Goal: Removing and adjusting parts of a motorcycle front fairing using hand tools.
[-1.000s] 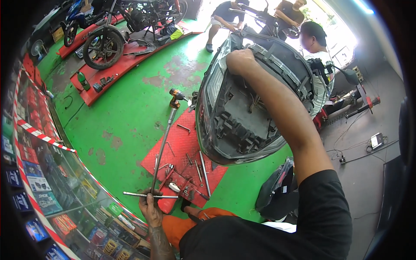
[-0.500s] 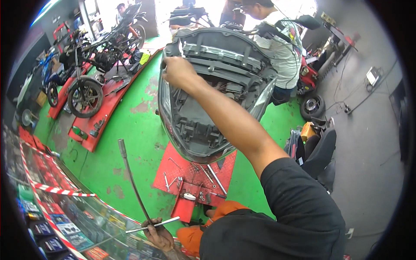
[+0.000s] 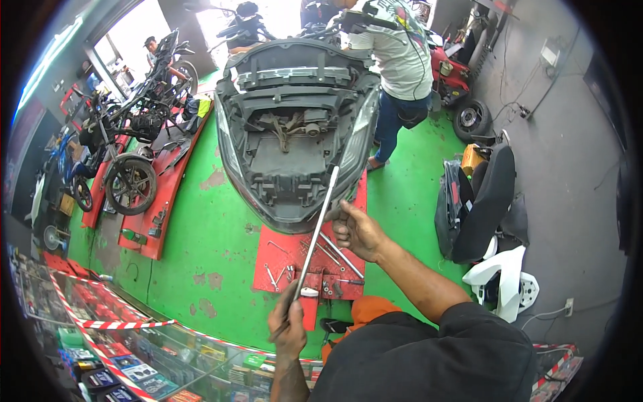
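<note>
My left hand is closed around the lower end of a long T-handle socket wrench. The wrench slants up and away, its socket end in front of the right side of a partly stripped scooter front. Beside the shaft is my right hand, fingers curled in. Something dark shows at its fingertips, which I cannot make out. On the scooter, the dark inner panel, wiring and clear lamp strips lie exposed.
Below the scooter, wrenches and small parts lie on a red lift plate. A person stands at the far right of the scooter. A glass display case lies near left; a black seat and white fairing are at right.
My right hand has come back from the scooter's far left edge to beside the wrench. My left hand has moved rightward, swinging the wrench to lean right. The view has shifted.
</note>
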The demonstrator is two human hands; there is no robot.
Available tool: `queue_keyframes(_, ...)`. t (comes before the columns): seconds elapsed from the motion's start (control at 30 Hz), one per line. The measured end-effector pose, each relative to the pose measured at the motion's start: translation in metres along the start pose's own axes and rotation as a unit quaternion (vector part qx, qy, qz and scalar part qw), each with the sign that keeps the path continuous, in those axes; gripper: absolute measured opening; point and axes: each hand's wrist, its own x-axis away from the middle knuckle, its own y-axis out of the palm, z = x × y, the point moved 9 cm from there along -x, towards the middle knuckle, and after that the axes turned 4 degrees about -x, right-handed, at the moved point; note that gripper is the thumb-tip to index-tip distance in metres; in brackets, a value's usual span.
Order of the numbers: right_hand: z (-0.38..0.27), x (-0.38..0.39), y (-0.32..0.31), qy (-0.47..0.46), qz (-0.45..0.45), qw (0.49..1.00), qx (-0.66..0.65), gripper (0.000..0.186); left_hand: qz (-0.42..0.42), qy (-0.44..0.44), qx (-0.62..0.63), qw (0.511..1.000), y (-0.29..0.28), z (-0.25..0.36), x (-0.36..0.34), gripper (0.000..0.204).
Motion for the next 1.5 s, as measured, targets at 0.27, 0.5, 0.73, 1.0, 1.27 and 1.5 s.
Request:
queue_keyframes(0.27,-0.087,0.005,0.012,-0.166,0.000,0.971,0.169,0.033,-0.017,0.236,-0.277,0.931,0.102,0.069,-0.049,0.035)
queue_keyframes(0.5,-0.134,-0.055,-0.039,-0.131,-0.028,0.949,0.285,0.036,0.034,0.278,-0.385,0.879,0.154,0.065,-0.100,0.036)
queue_keyframes(0.73,-0.141,-0.094,-0.054,-0.092,-0.185,0.908,0.364,0.040,0.132,0.163,-0.377,0.902,0.186,0.036,-0.125,0.031)
queue_keyframes(1.0,-0.150,-0.090,-0.057,-0.034,-0.177,0.936,0.304,0.036,0.159,0.232,-0.381,0.881,0.196,0.028,-0.142,0.034)
queue_keyframes(1.27,-0.143,-0.089,-0.056,-0.030,-0.113,0.909,0.401,0.040,0.147,0.249,-0.315,0.904,0.179,0.019,-0.148,0.037)
queue_keyframes(1.5,-0.123,-0.087,-0.050,-0.087,-0.111,0.879,0.455,0.044,0.174,0.231,-0.139,0.947,0.140,-0.031,-0.119,0.037)
